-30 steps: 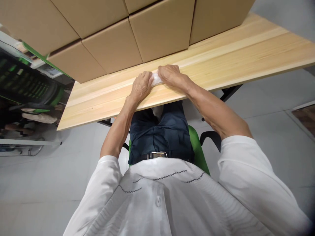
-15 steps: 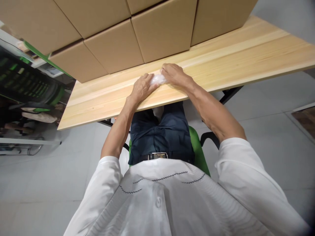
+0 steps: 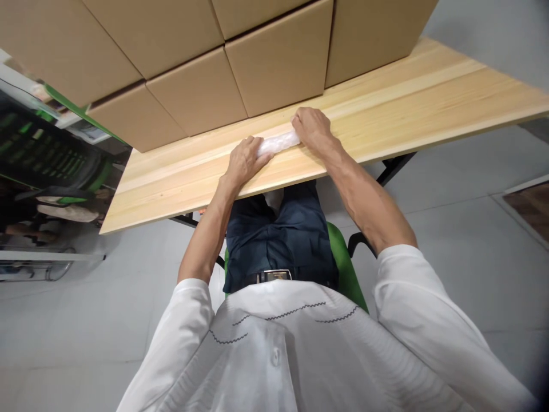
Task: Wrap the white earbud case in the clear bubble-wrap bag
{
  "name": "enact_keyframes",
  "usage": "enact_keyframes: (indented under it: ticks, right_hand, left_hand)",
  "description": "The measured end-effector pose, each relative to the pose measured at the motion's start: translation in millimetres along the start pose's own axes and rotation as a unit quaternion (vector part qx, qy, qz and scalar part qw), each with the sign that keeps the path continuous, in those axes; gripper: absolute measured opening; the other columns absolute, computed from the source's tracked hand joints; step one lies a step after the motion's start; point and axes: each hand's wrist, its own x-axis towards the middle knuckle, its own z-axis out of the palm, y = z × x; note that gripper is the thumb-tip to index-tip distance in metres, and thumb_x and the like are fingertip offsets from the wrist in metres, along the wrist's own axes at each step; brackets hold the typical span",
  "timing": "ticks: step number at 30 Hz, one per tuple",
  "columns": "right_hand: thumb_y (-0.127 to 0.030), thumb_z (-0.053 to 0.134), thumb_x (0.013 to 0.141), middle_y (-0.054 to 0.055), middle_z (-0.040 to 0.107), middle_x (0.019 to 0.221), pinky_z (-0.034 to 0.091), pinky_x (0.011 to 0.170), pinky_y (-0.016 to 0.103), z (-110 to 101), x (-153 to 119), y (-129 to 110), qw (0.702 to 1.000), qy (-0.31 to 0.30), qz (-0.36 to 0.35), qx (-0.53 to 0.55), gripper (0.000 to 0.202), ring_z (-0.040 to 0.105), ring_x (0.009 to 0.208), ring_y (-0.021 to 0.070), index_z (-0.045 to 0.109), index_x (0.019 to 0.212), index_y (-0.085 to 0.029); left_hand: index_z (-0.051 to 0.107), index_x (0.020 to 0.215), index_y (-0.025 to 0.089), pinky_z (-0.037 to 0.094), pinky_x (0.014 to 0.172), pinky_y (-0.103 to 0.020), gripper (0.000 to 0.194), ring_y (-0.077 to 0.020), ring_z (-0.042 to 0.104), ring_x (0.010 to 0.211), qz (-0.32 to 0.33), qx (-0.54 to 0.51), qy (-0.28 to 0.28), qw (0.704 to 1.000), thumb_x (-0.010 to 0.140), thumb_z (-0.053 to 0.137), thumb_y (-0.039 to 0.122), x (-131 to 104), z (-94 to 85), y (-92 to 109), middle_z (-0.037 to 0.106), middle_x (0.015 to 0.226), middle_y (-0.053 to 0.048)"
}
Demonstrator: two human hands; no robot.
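Note:
A small white plastic-wrapped strip lies stretched between my two hands on the light wooden table. My left hand grips its left end, fingers curled over it. My right hand pinches its right end. Both hands rest on the tabletop just in front of a stack of cardboard boxes. What is inside the wrapping cannot be made out.
Several brown cardboard boxes fill the back of the table. I sit on a green chair, knees under the table's front edge. A rack with green and black items stands at the left. Grey floor lies around.
My hands have drawn apart, the right one moving right and the left one slightly back, so more of the white strip shows between them.

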Motion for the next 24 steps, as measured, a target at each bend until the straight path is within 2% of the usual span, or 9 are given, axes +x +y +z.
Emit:
enact_keyframes:
  ticks: [3,6,9,12,14,17,21,24]
  right_hand:
    - [-0.032,0.053,0.132,0.014,0.082,0.116,0.057,0.129,0.053,7.2,4.5,9.7,0.999,0.008,-0.045,0.024,0.038,0.080,0.131,0.0344,0.079,0.110,-0.017]
    - [-0.033,0.049,0.131,0.015,0.082,0.114,0.060,0.125,0.053,8.4,7.2,11.7,0.998,0.013,-0.066,0.008,0.039,0.080,0.122,0.0339,0.079,0.109,-0.019]
    - [-0.036,0.050,0.130,0.018,0.086,0.130,0.061,0.127,0.053,8.4,5.8,6.9,0.995,0.037,-0.092,-0.007,0.037,0.078,0.131,0.0360,0.082,0.123,-0.019]
    - [-0.042,0.058,0.126,0.019,0.084,0.155,0.057,0.136,0.057,12.7,-1.6,-1.3,0.979,0.014,-0.204,-0.011,0.035,0.073,0.151,0.0403,0.082,0.142,-0.023]
    - [-0.042,0.061,0.123,0.020,0.083,0.160,0.054,0.138,0.061,18.1,-8.9,-6.5,0.957,-0.030,-0.287,-0.022,0.039,0.071,0.156,0.0438,0.080,0.151,-0.022]
    - [-0.037,0.062,0.118,0.022,0.085,0.157,0.053,0.135,0.064,26.2,-18.4,-10.0,0.931,-0.081,-0.353,-0.040,0.046,0.071,0.153,0.0460,0.078,0.157,-0.018]
    - [-0.029,0.061,0.112,0.024,0.086,0.153,0.053,0.129,0.061,32.8,-19.4,-5.0,0.919,-0.091,-0.381,-0.052,0.051,0.074,0.145,0.0442,0.075,0.159,-0.014]
    - [-0.024,0.061,0.108,0.026,0.084,0.154,0.054,0.126,0.062,37.1,-15.2,-1.2,0.921,-0.093,-0.370,-0.075,0.053,0.074,0.143,0.0449,0.073,0.159,-0.013]
  left_hand:
    - [0.082,0.138,0.026,0.061,0.132,-0.056,0.078,-0.0436,0.082,0.144,0.001,-0.010,0.006,1.000,0.110,0.071,0.099,0.0,0.1,1.1,0.085,0.133,-0.019]
    - [0.081,0.135,0.026,0.060,0.132,-0.058,0.081,-0.0438,0.081,0.141,0.007,-0.031,0.015,0.999,0.107,0.072,0.101,0.4,-3.0,5.6,0.084,0.129,-0.018]
    - [0.081,0.133,0.027,0.060,0.132,-0.059,0.083,-0.0435,0.080,0.139,0.012,-0.057,0.021,0.998,0.105,0.071,0.104,1.3,-5.0,8.6,0.082,0.125,-0.017]
    - [0.081,0.130,0.027,0.059,0.131,-0.060,0.084,-0.0435,0.079,0.137,0.012,-0.078,0.021,0.997,0.105,0.070,0.106,2.5,-1.7,4.9,0.081,0.123,-0.017]
    - [0.081,0.129,0.027,0.059,0.131,-0.062,0.082,-0.0434,0.078,0.137,0.010,-0.086,0.022,0.996,0.107,0.068,0.104,3.1,3.0,-0.8,0.080,0.124,-0.018]
    - [0.081,0.130,0.026,0.058,0.131,-0.066,0.073,-0.0436,0.077,0.137,0.008,-0.094,0.020,0.995,0.113,0.070,0.096,3.6,9.8,-10.1,0.080,0.128,-0.019]
    - [0.080,0.138,0.026,0.058,0.132,-0.067,0.058,-0.0442,0.075,0.141,0.003,-0.115,0.010,0.993,0.111,0.083,0.077,4.1,11.5,-17.3,0.082,0.138,-0.020]
    - [0.076,0.151,0.023,0.059,0.132,-0.063,0.066,-0.0441,0.075,0.145,-0.009,-0.142,0.005,0.990,0.103,0.088,0.067,3.7,9.3,-18.1,0.082,0.152,-0.020]
